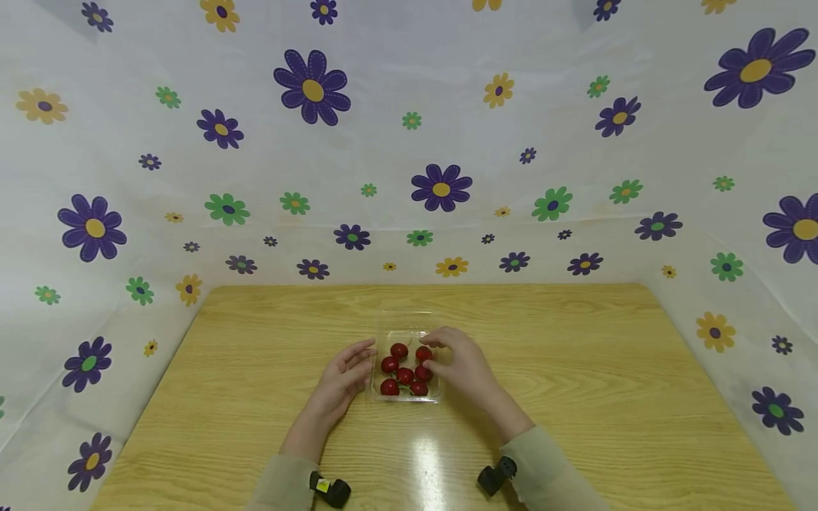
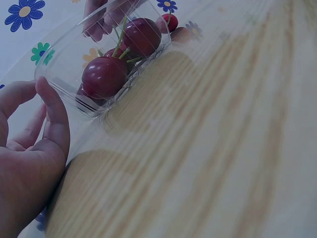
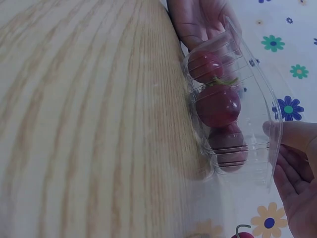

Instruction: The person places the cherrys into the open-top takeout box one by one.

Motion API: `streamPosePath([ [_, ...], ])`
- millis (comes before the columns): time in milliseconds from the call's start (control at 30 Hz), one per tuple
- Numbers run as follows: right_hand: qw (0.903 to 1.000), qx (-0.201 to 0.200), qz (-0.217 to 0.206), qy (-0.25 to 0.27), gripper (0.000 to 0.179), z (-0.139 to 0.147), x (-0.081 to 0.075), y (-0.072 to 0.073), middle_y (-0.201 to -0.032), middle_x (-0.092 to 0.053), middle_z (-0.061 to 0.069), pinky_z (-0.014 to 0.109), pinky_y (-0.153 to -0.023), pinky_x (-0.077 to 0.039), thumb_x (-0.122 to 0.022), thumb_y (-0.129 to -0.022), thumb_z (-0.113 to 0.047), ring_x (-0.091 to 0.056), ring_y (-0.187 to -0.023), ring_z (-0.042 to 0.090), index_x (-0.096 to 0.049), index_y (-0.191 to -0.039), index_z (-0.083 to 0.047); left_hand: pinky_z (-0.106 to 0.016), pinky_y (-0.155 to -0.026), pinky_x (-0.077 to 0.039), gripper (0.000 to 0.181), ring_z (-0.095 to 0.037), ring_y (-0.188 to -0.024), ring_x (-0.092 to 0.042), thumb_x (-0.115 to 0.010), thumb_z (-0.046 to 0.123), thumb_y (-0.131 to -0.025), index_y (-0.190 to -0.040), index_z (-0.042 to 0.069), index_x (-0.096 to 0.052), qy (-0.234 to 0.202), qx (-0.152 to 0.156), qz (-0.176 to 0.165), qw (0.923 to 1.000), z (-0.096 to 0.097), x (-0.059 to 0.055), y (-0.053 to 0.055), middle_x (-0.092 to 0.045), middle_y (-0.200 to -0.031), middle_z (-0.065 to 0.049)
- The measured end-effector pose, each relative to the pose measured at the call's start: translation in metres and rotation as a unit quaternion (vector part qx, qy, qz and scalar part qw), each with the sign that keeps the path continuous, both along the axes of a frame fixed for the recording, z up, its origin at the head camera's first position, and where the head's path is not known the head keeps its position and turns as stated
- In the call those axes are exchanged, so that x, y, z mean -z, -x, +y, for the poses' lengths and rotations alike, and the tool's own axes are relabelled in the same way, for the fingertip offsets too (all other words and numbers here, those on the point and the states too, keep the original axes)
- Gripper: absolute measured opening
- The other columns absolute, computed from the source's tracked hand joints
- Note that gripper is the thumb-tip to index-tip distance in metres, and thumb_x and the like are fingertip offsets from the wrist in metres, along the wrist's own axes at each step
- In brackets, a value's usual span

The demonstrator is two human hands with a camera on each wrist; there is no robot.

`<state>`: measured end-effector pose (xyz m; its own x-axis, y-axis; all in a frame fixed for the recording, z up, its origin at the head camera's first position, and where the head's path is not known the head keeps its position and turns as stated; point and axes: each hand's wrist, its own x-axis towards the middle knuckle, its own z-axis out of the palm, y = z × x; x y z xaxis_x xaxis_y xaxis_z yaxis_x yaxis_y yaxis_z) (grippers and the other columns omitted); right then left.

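A clear plastic punnet (image 1: 405, 399) holds several dark red cherries (image 1: 405, 376) with green stems. Along its left wall, my left hand (image 1: 340, 383) rests with lightly bent fingers, thumb and forefinger at the rim. My right hand (image 1: 469, 365) reaches over the right rim; its thumb and fingers hover apart above the cherries, near two on that side. Whether they touch one is unclear. Past the punnet's right end, a stemmed cherry (image 2: 170, 22) shows in both wrist views; I cannot pick it out in the head view.
The punnet stands on a wood-grain table (image 1: 275, 319). White cloth (image 1: 383, 142) printed with purple, yellow and green flowers hangs behind and at both sides. Small black cameras are strapped to both sleeves.
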<state>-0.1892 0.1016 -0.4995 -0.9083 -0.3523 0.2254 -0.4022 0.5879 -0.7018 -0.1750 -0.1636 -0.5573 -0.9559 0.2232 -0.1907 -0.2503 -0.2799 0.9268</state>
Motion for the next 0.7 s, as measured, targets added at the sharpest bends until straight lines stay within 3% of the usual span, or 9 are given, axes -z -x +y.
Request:
streamPosePath([
  [300,0.9993,0.016,0.002,0.035,0.036,0.009,0.002,0.002,-0.121,-0.077,0.008,0.048,-0.103,-0.058,-0.085,-0.086,-0.002,-0.072,-0.112,0.027,-0.076,-0.121,-0.005,-0.017,-0.075,-0.054,0.053,-0.004,-0.103,-0.061,-0.055,-0.002,-0.107,-0.158,-0.004,-0.041,0.000,-0.010,-0.005,0.9999,0.002,0.000,0.001,-0.062,-0.124,0.005],
  [533,0.9976,0.047,0.036,0.036,0.034,0.021,0.003,0.003,-0.116,-0.077,0.009,0.042,-0.082,-0.062,-0.087,-0.085,-0.003,-0.071,-0.105,0.028,-0.078,-0.117,-0.007,-0.017,-0.076,-0.056,0.049,-0.002,-0.104,-0.062,-0.064,0.006,-0.105,-0.153,0.004,-0.053,-0.013,0.003,0.047,0.9988,-0.001,0.007,-0.001,-0.064,-0.125,0.007],
  [600,0.9969,0.054,0.041,0.039,0.033,0.024,0.004,0.004,-0.116,-0.077,0.010,0.044,-0.083,-0.062,-0.088,-0.085,-0.003,-0.071,-0.105,0.028,-0.078,-0.117,-0.007,-0.017,-0.076,-0.056,0.046,-0.002,-0.103,-0.062,-0.066,0.008,-0.104,-0.149,0.009,-0.057,-0.018,0.005,0.053,0.9984,-0.002,0.008,-0.001,-0.064,-0.125,0.008],
  [700,0.9962,0.060,0.048,0.040,0.033,0.030,0.006,0.005,-0.117,-0.078,0.011,0.048,-0.093,-0.061,-0.087,-0.085,-0.002,-0.072,-0.107,0.030,-0.077,-0.117,-0.006,-0.017,-0.076,-0.056,0.048,-0.002,-0.103,-0.062,-0.065,0.006,-0.104,-0.151,0.006,-0.055,-0.016,0.003,0.047,0.9988,-0.001,0.007,-0.001,-0.064,-0.125,0.007],
])
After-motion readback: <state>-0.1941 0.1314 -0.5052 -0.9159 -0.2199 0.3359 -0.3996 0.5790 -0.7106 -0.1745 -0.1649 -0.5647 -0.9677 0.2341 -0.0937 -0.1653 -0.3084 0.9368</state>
